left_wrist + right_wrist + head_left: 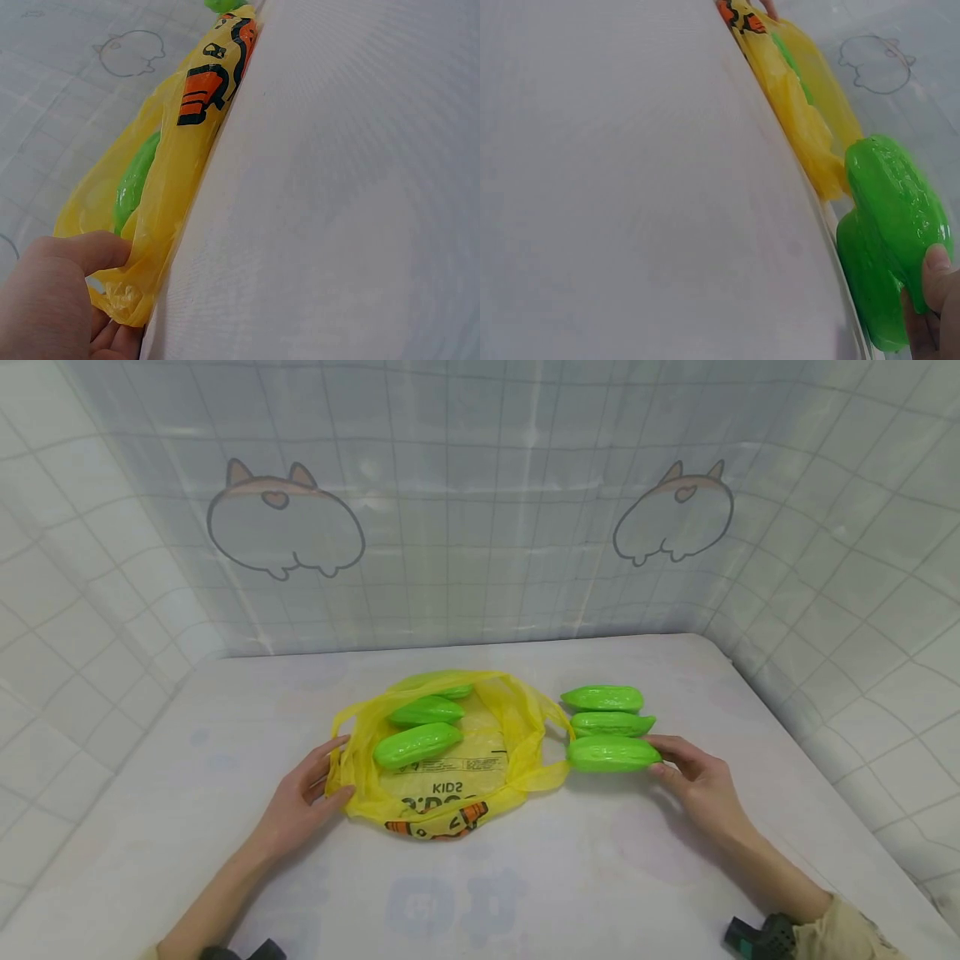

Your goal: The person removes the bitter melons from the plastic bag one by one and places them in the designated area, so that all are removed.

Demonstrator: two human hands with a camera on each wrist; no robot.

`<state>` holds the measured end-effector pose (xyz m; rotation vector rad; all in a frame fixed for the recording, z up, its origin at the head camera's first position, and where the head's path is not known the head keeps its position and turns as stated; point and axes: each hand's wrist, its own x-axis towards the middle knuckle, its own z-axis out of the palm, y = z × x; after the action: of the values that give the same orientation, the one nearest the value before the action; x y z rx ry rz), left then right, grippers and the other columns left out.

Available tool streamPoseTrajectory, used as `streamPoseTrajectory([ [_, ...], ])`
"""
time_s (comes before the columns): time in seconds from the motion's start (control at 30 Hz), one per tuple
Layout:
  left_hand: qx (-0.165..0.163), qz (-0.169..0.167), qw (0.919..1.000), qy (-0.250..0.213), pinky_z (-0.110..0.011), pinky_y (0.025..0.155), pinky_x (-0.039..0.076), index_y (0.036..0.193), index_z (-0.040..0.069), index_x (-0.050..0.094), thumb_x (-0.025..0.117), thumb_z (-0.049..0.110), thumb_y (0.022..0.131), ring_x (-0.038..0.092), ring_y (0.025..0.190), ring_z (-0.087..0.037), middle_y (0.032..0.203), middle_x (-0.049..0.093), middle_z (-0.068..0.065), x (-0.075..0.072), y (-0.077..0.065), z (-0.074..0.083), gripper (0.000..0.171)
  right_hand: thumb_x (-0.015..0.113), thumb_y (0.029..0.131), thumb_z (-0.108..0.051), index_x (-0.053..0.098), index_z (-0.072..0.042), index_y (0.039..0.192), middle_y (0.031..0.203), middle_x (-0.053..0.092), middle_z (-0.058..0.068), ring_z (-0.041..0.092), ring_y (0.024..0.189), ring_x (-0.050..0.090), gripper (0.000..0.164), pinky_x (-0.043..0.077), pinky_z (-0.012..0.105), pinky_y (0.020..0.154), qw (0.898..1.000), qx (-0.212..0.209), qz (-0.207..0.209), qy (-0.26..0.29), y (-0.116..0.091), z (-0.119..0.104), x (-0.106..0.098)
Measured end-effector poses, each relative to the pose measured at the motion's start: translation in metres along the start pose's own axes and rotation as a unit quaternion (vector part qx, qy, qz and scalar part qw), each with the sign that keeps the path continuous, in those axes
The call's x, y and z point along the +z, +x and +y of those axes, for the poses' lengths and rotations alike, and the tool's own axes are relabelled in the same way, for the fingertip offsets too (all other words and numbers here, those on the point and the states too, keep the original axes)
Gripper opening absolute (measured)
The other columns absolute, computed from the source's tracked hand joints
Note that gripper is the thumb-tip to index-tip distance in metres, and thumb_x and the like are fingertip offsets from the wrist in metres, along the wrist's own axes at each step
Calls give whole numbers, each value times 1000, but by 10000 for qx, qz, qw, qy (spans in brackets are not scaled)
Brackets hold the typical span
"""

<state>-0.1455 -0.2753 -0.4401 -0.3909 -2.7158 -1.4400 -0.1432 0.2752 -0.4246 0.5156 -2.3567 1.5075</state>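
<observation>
My left hand [300, 800] grips the left edge of a yellow plastic bag [540, 777], thumb on one side and fingers beneath in the left wrist view. The bag lies with its mouth spread, and several glossy green toy bitter melons [417, 745] are inside. To its right, three more lie in a column, the farthest being one melon [603, 698]. With thumb and fingers, my right hand [697, 781] pinches the pointed end of the nearest melon [611, 754]. In the right wrist view this melon [896, 195] stands tilted above another melon [870, 300]. Its far end meets the bag's handle loop.
A white table [480, 893] carries everything, its far edge near a tiled-pattern curtain [487, 527] with animal drawings. Similar grid-patterned walls [862, 568] rise at both sides. Dark wrist devices [761, 937] sit on both forearms.
</observation>
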Motion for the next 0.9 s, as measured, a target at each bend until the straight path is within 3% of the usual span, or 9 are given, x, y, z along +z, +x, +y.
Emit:
streamPoseTrajectory([
  [0.23, -32, 5, 10000, 41, 0, 96, 34, 155, 28, 35, 68, 22, 97, 38, 142, -43, 159, 34, -15, 1, -1, 0, 68, 68, 91, 3, 66, -3, 125, 119, 69, -7, -8, 110, 60, 35, 46, 9, 96, 9982, 226, 65, -544, -2, 5, -6],
  [0.4, -13, 22, 10000, 46, 0, 96, 34, 155, 27, 35, 67, 21, 97, 38, 141, -43, 159, 34, -14, 0, -1, 1, 67, 69, 93, -4, 67, -7, 125, 120, 70, 4, -13, 110, 57, 33, 46, 6, 91, 9949, 433, 62, -911, -4, 8, -7],
  [0.6, -21, 16, 10000, 57, 0, 96, 34, 156, 27, 35, 67, 21, 97, 39, 141, -44, 159, 34, -15, 1, -1, 1, 68, 70, 92, -3, 67, -3, 124, 119, 69, 15, -15, 108, 56, 32, 46, 4, 89, 9938, 434, 82, -1021, -4, 13, -5],
  [0.9, -76, -5, 9999, 79, 0, 95, 34, 156, 28, 34, 67, 22, 97, 38, 142, -44, 160, 34, -15, 0, -1, 2, 68, 69, 93, -6, 66, -3, 125, 121, 69, 16, -18, 108, 54, 32, 46, 4, 88, 9910, 544, 6, -1220, -3, 17, -5],
])
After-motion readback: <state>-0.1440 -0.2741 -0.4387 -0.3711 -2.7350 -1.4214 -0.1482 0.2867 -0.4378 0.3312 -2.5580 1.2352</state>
